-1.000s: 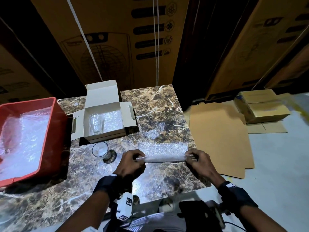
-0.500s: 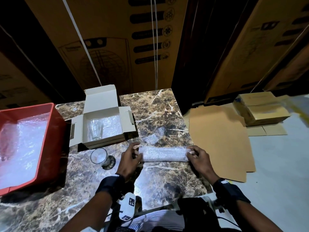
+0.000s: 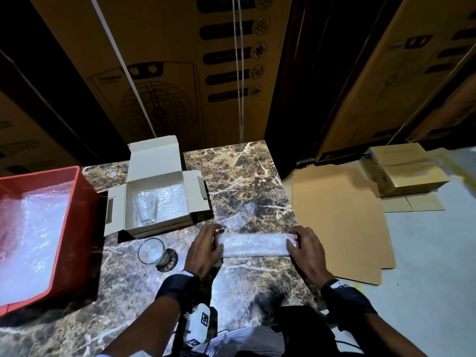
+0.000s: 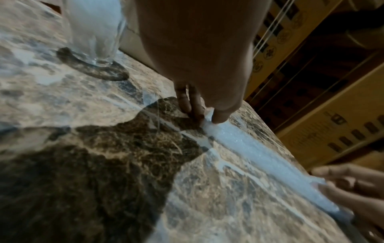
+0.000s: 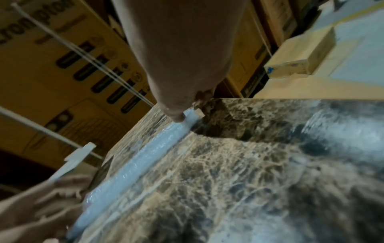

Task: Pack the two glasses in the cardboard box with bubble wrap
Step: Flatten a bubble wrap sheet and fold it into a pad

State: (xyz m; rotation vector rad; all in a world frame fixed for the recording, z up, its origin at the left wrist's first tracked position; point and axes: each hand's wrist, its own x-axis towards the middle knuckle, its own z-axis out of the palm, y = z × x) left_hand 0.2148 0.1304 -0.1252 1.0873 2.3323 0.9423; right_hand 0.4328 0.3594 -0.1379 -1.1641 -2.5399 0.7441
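Note:
A folded strip of bubble wrap (image 3: 255,244) lies flat on the marble table (image 3: 244,181), in front of me. My left hand (image 3: 215,238) pinches its left end and my right hand (image 3: 293,240) pinches its right end. In the left wrist view the thumb and fingers (image 4: 218,115) clamp the strip's end (image 4: 259,152); the right wrist view shows the same at the other end (image 5: 141,161). The white cardboard box (image 3: 198,191) stands open behind my left hand, with one glass (image 3: 145,207) and a bubble wrap lining (image 3: 172,202) inside. A second glass (image 3: 152,251) stands upright on the table left of my left hand.
A red bin (image 3: 85,215) holding bubble wrap sits at the table's left. The table's right edge is just past my right hand; flat cardboard sheets (image 3: 334,215) and small brown boxes (image 3: 407,171) lie on the floor beyond. Tall cartons stand behind the table.
Both hands have rolled the bubble wrap away from me over the table. It went from a thin raised roll to a wider strip pressed flat, closer to the box.

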